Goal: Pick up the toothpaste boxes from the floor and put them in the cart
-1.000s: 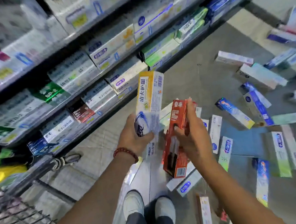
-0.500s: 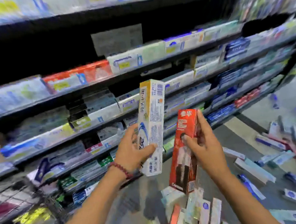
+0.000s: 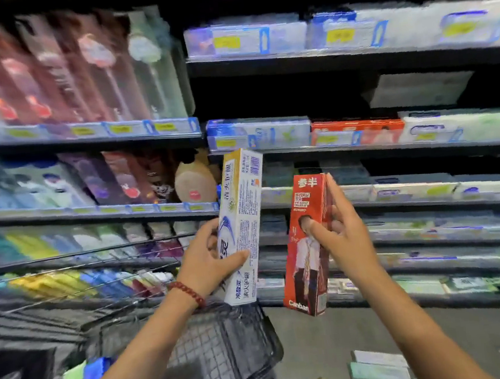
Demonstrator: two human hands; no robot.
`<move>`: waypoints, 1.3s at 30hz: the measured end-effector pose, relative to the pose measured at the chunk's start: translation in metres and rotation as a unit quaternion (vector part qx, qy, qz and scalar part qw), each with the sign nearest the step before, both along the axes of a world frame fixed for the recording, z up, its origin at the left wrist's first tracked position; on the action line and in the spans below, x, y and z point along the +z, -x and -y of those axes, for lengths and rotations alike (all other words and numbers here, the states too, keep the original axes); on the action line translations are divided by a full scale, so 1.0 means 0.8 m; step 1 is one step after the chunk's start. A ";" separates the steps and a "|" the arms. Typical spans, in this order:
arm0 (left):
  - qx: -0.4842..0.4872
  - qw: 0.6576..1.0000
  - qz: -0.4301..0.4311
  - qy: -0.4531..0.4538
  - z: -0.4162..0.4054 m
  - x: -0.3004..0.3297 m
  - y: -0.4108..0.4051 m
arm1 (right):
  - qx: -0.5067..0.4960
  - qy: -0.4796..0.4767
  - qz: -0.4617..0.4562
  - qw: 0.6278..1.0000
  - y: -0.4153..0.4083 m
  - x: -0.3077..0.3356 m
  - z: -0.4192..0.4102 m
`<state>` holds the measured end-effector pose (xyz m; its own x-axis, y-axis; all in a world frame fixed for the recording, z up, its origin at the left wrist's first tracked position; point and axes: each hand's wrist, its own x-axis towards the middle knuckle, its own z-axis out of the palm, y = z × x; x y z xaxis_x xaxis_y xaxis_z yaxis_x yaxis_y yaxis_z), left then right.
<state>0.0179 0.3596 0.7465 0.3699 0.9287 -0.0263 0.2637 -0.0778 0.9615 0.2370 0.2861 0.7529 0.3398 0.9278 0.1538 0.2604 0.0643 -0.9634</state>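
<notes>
Below your arms sits the wire cart (image 3: 226,338), some boxes already inside. Your left hand (image 3: 209,260) grips a white toothpaste box (image 3: 242,220) upright above it; your right hand (image 3: 343,235) pinches a red toothpaste box (image 3: 307,260) alongside. Beyond, stocked shelves (image 3: 361,148).

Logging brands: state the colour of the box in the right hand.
Red, with white lettering, seen in the head view: the box held by the right hand.

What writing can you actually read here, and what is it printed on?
"Canban": bottom of the red box in the right hand.
"清火护龈": side of the white box in the left hand.
Shelf price tags and small print on both boxes: too blurred to read.
</notes>
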 end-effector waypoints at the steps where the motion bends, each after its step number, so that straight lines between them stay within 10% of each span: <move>1: 0.023 1.000 -0.012 0.005 -0.007 -0.007 0.033 | 0.022 0.005 -0.003 1.000 0.026 -0.006 -0.017; 16: 0.188 0.924 -0.289 0.164 -0.012 -0.215 0.449 | 0.188 0.176 0.088 0.962 0.415 -0.222 -0.113; 32: 0.174 0.825 -0.395 0.366 0.035 -0.365 0.478 | 0.214 0.366 0.314 0.849 0.563 -0.401 -0.106; 39: 0.101 0.860 -0.445 0.227 -0.017 -0.330 0.475 | 0.194 0.349 0.320 0.859 0.537 -0.361 -0.138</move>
